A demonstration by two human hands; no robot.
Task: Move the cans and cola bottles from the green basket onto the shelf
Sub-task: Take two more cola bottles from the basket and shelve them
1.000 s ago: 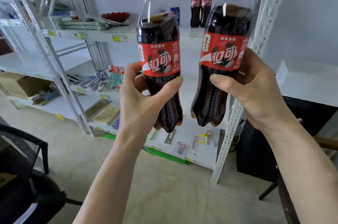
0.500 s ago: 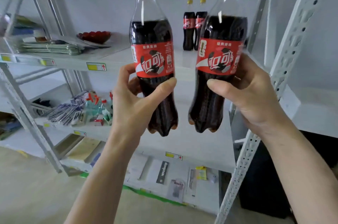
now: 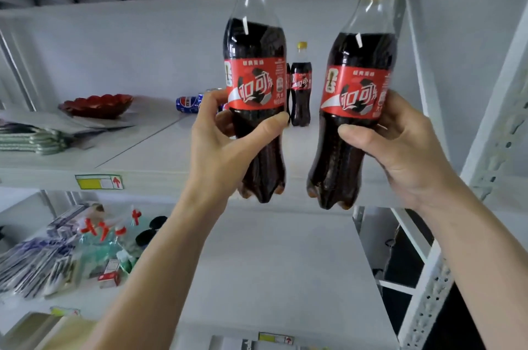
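Far left of frame, mid-height: I log a stack of folded grey-green cloths [image 3: 30, 139] on the white shelf [image 3: 148, 146], with a red scalloped dish [image 3: 97, 105] just behind them.

Left of centre: a blue can [image 3: 188, 104] lies on its side on the same shelf; a second can seems to sit behind the fingers, but I cannot make it out.

Centre: my left hand [image 3: 225, 149] is closed around the lower half of the left cola bottle [image 3: 255, 86], thumb on the front, fingers wrapped behind. The bottle is upright, yellow cap at the top of frame, held in the air in front of the shelf.

Between the two bottles, further back: a small-looking cola bottle [image 3: 300, 86] stands on the shelf.

Right of centre: my right hand [image 3: 405, 149] is clasped around the right cola bottle [image 3: 357, 98], which tilts slightly, also clear of the shelf.

Lower left: a heap of packaged goods [image 3: 57, 258] on the lower shelf.
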